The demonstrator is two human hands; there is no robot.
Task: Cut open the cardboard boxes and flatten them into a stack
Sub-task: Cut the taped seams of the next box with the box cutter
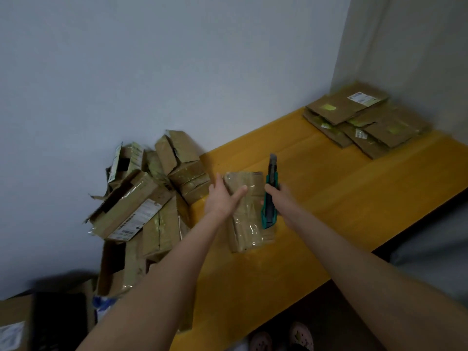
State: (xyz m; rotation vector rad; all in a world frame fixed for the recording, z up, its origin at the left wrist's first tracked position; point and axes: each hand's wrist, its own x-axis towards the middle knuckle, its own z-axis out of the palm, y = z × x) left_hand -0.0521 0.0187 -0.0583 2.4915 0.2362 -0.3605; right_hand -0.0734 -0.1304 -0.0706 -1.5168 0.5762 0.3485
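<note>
A taped cardboard box [249, 219] lies on the yellow table [342, 193] in front of me. My left hand [222, 198] rests on its upper left part with straight fingers and the thumb across the top face. My right hand [278, 192] grips a green utility knife [270, 196] at the box's right edge, blade end pointing away from me. A stack of flattened boxes [364, 117] lies at the far right corner of the table.
A heap of unopened and torn boxes [152, 193] is piled against the wall at the table's left end. More cardboard and a dark item [58, 323] sit at lower left. The table's front edge runs diagonally; my feet [281, 336] show below it.
</note>
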